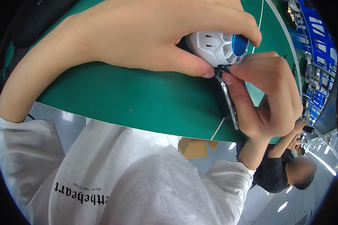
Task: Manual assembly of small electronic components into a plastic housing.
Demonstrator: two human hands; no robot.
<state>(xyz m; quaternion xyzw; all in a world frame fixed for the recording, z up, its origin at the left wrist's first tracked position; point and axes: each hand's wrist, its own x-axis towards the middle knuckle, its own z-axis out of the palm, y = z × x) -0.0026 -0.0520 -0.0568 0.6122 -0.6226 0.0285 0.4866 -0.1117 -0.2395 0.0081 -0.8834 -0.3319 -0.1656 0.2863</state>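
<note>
My left hand (pixel 157 33) reaches over from the left and grips a white plastic housing (pixel 204 47), thumb at its near edge and fingers around its far side. The housing is rounded, with slots, openings and a glossy blue disc (pixel 239 45) on its right. Close against the left thumb tip, my right hand (pixel 268 93) pinches a small dark part (pixel 222 69) at the housing's lower edge. From there a long dark strip with a shiny edge (pixel 227 99) runs toward the table's near edge, beside the right fingers. Its kind and how it joins the housing I cannot tell.
Under both hands lies a green tabletop (pixel 120 90) with a pale curved rim. A black mesh item (pixel 41 22) sits at the far left. Below the table is a cardboard box (pixel 193 147). At the right are a person in black (pixel 274 172) and blue racks (pixel 319 33).
</note>
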